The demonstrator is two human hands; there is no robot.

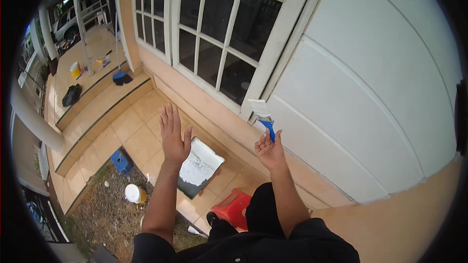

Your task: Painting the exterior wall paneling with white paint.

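My right hand [270,153] is closed around the blue handle of a wide paintbrush [267,125]. White paint covers the brush's bristles, which point up beside the corner of the white window frame [247,104]. To the right of it rises a large white panelled surface [351,107] with curved grooves. My left hand [174,139] is raised with its fingers stretched out and nothing in it. Below and just right of that hand, a dark paint tray [191,190] coated with white paint sits low, partly hidden by my forearm.
A red plastic stool [233,209] stands by my legs. On the ground at left are a blue stool [122,161] and a white-and-yellow bucket [135,193]. A blue broom [122,77] leans near the tiled steps [105,104]; a black bag [72,95] and a yellow pail [75,70] lie beyond.
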